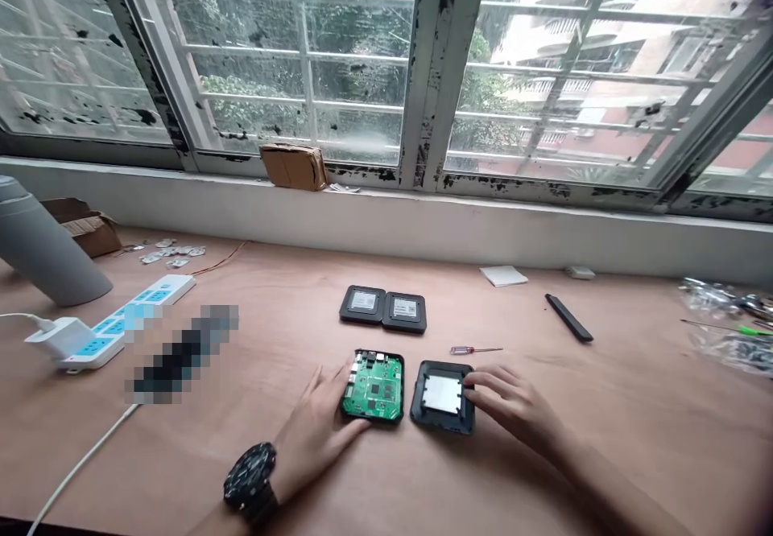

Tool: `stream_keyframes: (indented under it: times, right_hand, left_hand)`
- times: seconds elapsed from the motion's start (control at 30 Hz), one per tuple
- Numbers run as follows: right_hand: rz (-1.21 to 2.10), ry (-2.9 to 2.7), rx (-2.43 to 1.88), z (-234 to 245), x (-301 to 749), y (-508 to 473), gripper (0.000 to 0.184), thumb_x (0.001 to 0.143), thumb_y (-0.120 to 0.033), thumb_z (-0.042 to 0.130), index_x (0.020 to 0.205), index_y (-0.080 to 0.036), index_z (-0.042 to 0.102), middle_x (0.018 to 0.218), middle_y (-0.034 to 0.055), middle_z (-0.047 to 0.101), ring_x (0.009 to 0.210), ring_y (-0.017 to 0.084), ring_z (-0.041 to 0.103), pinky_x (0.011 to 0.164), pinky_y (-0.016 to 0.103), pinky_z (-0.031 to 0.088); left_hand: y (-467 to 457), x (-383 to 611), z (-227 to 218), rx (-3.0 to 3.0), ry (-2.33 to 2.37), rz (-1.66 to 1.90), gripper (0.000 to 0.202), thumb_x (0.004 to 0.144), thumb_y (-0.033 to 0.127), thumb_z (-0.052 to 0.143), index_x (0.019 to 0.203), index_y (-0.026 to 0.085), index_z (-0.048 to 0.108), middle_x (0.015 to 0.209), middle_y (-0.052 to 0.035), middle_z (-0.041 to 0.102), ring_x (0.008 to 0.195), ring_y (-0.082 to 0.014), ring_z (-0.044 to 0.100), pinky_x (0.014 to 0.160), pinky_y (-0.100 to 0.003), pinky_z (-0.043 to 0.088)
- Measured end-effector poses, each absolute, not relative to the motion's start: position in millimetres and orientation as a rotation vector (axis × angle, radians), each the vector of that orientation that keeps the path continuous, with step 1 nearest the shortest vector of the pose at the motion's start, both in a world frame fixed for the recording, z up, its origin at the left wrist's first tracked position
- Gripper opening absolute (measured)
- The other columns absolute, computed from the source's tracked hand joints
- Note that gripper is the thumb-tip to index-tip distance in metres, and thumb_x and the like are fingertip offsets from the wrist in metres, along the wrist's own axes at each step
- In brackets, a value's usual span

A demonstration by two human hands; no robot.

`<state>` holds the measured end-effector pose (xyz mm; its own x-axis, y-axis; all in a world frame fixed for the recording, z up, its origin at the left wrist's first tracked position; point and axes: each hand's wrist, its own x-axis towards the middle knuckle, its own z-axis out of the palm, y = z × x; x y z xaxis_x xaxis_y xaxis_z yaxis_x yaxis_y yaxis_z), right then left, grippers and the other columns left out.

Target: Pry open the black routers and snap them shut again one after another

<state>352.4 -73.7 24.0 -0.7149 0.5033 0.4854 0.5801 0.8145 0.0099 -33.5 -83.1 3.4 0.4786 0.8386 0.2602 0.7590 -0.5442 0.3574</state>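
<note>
A green circuit board [375,387] sits in a shallow black case on the table. My left hand [320,423] grips this case at its left and lower edges, with the thumb along the near side. Just to the right lies a square black cover [419,419] with a pale metal plate [443,393] in its middle. My right hand [510,403] has its fingertips on the cover's right edge; the thumb is hidden. Beyond them, a small screwdriver [464,350] with a clear reddish handle lies flat.
Two closed black boxes [403,323] with labels lie side by side farther back. A power strip [172,285] with a white plug stands at left. A black bar [568,317], a white pad [503,276] and plastic bags [733,351] lie to the right.
</note>
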Motion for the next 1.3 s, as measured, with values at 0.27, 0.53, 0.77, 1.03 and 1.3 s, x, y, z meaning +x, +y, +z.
stream_keyframes:
  times: [0.27, 0.53, 0.77, 1.03, 1.3]
  right_hand:
    - [0.043, -2.504, -0.970, 5.6, 355.4, -76.4, 0.030, 0.103, -0.015, 0.047, 0.119, -0.027, 0.070, 0.122, 0.0078, 0.072, 0.113, 0.023, 0.068, 0.093, 0.041, 0.058]
    - [0.445, -2.319, -1.251, 8.6, 363.6, -87.2, 0.040, 0.099, -0.036, 0.057, 0.138, -0.030, 0.059, 0.143, 0.0094, 0.060, 0.128, 0.028, 0.060, 0.105, 0.044, 0.053]
    - [0.655, -2.305, -1.457, 14.9, 348.0, -93.1, 0.114, 0.066, -0.060, 0.084, 0.160, -0.024, 0.029, 0.163, 0.0157, 0.033, 0.148, 0.042, 0.034, 0.120, 0.056, 0.032]
    - [0.608, -2.019, -1.209, 5.2, 372.9, -90.4, 0.098, 0.078, -0.050, 0.075, 0.158, -0.025, 0.024, 0.147, 0.0176, 0.052, 0.138, 0.039, 0.049, 0.113, 0.058, 0.040]
    - [0.911, -1.601, -0.922, 31.2, 328.7, -72.2, 0.081, 0.087, -0.073, 0.053, 0.152, -0.027, 0.039, 0.143, 0.0171, 0.055, 0.127, 0.037, 0.059, 0.107, 0.056, 0.048]
  left_hand:
    - [-74.9, -74.6, -3.8, 2.672, 1.307, 0.473, 0.095, 0.094, 0.059, 0.062, 0.164, 0.028, 0.005, 0.162, -0.0100, 0.035, 0.146, -0.0374, 0.039, 0.121, -0.061, 0.029]
    - [-71.5, -103.1, 0.0, 2.630, 1.266, 0.312, 0.082, 0.098, 0.060, 0.054, 0.163, 0.031, 0.014, 0.166, -0.0048, 0.021, 0.152, -0.0337, 0.025, 0.124, -0.054, 0.025]
    - [-39.4, -86.2, 17.3, 2.369, 1.179, 0.362, 0.107, 0.078, 0.069, 0.075, 0.161, 0.026, 0.024, 0.164, -0.0100, 0.027, 0.150, -0.0347, 0.030, 0.123, -0.049, 0.030]
    - [-12.8, -34.8, 15.5, 2.398, 0.920, 0.406, 0.122, 0.064, 0.064, 0.087, 0.161, 0.028, 0.023, 0.164, -0.0110, 0.029, 0.151, -0.0368, 0.028, 0.124, -0.050, 0.026]
    - [-9.2, -39.5, 14.8, 2.494, 0.960, 0.445, 0.102, 0.076, 0.068, 0.077, 0.157, 0.021, 0.036, 0.161, -0.0139, 0.036, 0.148, -0.0329, 0.038, 0.122, -0.048, 0.032]
